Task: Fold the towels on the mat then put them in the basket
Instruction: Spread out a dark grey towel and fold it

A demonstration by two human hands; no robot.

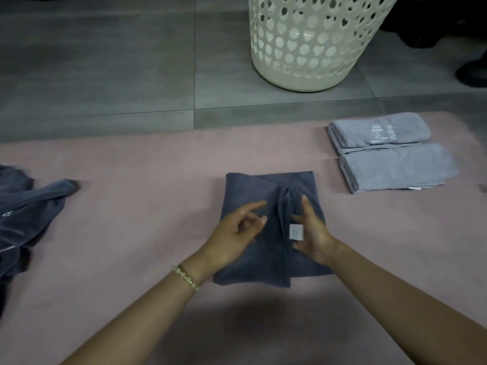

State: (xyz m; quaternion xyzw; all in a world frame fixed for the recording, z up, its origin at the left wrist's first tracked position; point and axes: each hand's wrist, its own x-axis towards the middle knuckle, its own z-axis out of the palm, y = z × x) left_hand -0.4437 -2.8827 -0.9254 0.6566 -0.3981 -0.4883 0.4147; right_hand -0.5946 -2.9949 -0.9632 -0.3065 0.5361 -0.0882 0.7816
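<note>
Inspector: Location of the dark towel [268, 259]?
Officer: Centre of the mat [131, 206], long axis running away from the person, raised fold [284, 204] between the hands. Grip of the left hand [237, 230] loosely curled, empty; grip of the right hand [313, 233] open, fingers [305, 205] straight beside the label [295, 231], nearer the fold

Two hands held close together, palms turned toward each other

The left hand [237, 230] points its index finger forward, the other fingers loosely bent, holding nothing; the right hand [315, 233] stands on edge, fingers nearly straight, thumb turned inward. The bare left forearm [147, 306] and right forearm [395, 293] converge from the lower edge
</note>
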